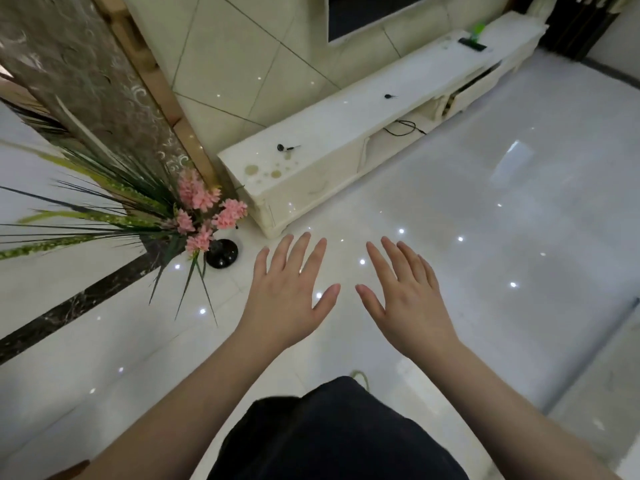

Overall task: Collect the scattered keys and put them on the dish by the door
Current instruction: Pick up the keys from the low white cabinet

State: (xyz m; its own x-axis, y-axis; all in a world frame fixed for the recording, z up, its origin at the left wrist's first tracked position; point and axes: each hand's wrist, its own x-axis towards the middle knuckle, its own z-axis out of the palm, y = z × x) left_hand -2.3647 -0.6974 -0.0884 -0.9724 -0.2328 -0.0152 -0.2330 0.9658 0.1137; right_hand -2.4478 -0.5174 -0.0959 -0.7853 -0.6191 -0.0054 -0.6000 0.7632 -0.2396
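Two small black-headed keys lie on top of a long white low cabinet (346, 133): one key (284, 147) near its left end, another key (389, 96) farther along toward the right. My left hand (289, 289) and my right hand (405, 292) are held out flat over the glossy floor, palms down, fingers spread, both holding nothing. They are well short of the cabinet and the keys. No dish is in view.
A vase of long green leaves and pink flowers (204, 213) with a black base (222, 253) stands left of the cabinet. A dark screen (363, 15) hangs above the cabinet. A black and green object (472, 41) sits at its far end. A cable (403, 128) hangs from an open compartment.
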